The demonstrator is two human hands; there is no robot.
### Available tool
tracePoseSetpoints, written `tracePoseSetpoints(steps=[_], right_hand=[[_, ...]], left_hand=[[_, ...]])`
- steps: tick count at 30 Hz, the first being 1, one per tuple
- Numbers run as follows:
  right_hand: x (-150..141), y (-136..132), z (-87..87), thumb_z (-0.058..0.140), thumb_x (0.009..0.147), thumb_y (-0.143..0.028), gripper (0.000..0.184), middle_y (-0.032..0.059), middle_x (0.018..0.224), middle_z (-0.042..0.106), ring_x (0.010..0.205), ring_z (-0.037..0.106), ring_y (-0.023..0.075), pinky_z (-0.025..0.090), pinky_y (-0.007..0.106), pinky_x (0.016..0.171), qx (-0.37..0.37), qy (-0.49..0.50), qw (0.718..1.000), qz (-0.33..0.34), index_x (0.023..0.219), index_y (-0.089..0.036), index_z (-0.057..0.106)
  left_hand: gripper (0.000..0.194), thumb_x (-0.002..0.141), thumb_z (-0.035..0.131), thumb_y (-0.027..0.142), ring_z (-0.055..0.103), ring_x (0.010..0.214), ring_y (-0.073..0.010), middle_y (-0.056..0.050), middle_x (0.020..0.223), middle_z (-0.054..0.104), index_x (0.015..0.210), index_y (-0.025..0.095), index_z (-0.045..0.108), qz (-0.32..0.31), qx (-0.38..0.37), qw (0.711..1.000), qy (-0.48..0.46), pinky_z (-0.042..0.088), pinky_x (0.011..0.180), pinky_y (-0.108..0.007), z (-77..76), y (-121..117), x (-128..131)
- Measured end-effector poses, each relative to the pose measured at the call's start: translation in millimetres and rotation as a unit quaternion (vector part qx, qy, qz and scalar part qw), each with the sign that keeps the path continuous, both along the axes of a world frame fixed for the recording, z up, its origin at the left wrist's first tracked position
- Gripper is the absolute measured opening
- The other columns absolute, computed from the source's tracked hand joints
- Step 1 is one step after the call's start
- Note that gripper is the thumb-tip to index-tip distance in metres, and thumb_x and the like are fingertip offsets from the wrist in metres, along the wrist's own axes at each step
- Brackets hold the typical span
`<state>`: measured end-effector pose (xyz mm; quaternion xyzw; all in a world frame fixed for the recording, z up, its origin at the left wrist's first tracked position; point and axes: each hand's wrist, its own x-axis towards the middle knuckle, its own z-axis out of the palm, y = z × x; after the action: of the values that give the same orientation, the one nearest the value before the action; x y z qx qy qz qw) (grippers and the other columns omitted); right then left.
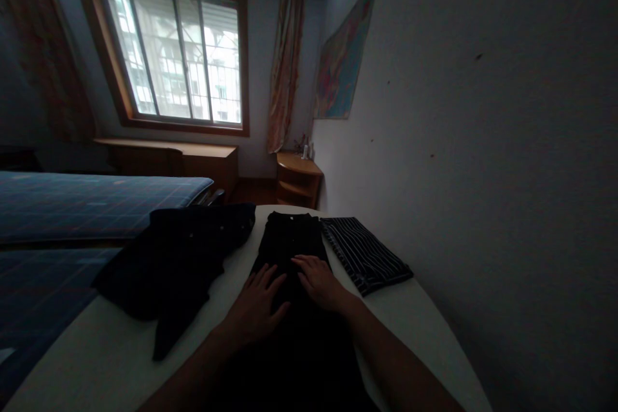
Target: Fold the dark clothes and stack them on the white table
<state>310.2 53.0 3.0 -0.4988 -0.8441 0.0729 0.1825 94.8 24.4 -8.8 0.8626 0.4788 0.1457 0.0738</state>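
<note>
A pale table (106,354) with a rounded edge fills the near part of a dim room. Far on the left, a window (174,51) gives the light, and a plaid mattress (96,203) lies at the left side. In the far corner, small white bottles (305,152) stand on top of a wooden shelf unit (299,170). On the table, a dark buttoned garment (178,264) lies at left and a folded striped cloth (367,254) at right. Between them the black trousers (302,335) are laid out, waistband at the far end. Both palms face down on them: the left hand (261,302) has its fingers spread wide, the right hand (316,280) has its fingers extended, closer together. Neither hand grasps the fabric.
</note>
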Motion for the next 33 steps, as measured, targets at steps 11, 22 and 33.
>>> tracePoseSetpoints(steps=[11,22,33], right_hand=[[-13,-53,-4.1,0.04,0.099,-0.037,0.058,0.0064,0.161,0.025,0.148,0.019,0.0258,0.02,0.048,0.118,-0.075,-0.057,0.996,0.006,0.153,-0.022,0.029],[11,19,24.5,0.038,0.095,-0.013,0.035,0.0088,0.123,0.066,0.115,0.06,0.0147,0.04,0.025,0.103,-0.019,0.075,0.993,-0.089,0.121,-0.013,0.062],[29,115,39.0,0.039,0.093,-0.005,0.044,0.0124,0.129,0.063,0.118,0.058,0.0217,0.041,0.033,0.098,-0.009,-0.124,0.977,-0.174,0.13,-0.019,0.057]], left_hand=[[0.036,0.088,0.046,0.027,0.06,0.112,-0.0327,-0.016,0.117,0.066,0.114,0.014,0.067,-0.042,-0.038,0.994,0.097,0.047,0.099,-0.047,48.5,-27,1],[0.046,0.094,0.046,0.029,0.043,0.136,-0.0268,-0.003,0.148,0.049,0.139,0.026,0.051,-0.101,0.019,0.994,-0.039,0.035,0.114,-0.046,20.8,-25,22],[0.052,0.086,0.052,0.028,0.039,0.139,-0.0308,-0.002,0.148,0.049,0.137,0.029,0.054,-0.097,-0.025,0.994,-0.04,0.034,0.114,-0.051,17.4,-22,22]])
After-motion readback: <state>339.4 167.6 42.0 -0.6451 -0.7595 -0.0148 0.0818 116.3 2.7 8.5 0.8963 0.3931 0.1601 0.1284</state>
